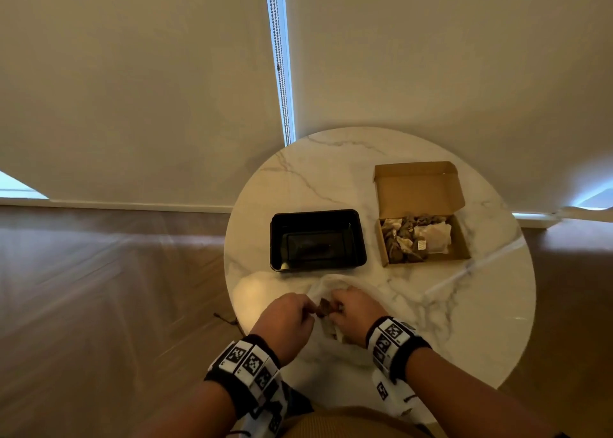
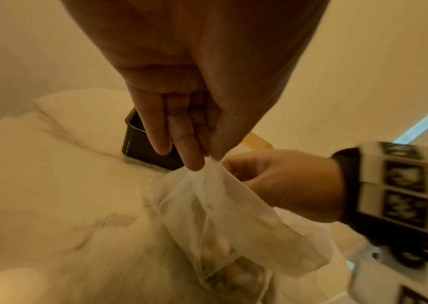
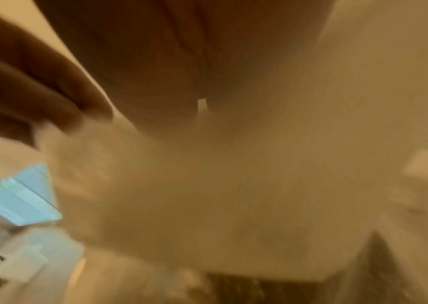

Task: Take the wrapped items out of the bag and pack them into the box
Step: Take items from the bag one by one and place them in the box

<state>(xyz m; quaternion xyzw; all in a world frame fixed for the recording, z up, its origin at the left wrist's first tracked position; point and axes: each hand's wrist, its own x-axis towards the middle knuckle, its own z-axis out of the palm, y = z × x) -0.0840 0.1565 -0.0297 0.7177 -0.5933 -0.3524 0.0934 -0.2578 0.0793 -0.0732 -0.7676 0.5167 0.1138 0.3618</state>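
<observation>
Both hands work at the mouth of a thin white translucent plastic bag [image 1: 335, 286] near the front edge of the round white marble table [image 1: 481, 321].

The left hand [image 1: 287, 318] pinches the bag's rim; the right hand [image 1: 353, 314] curls round a small brown wrapped item [image 1: 325, 307] — the bare marble right of them leads to the open brown cardboard box [image 1: 423, 235], part-filled, beside a black rectangular plastic tray [image 1: 316, 240].

Right wrist view all motion blur, nothing readable there. Contents of the bag [image 2: 236, 216] only hazy lumps through the film. Right hand [image 1: 351, 314] fingertips buried behind the bag's rim.
</observation>
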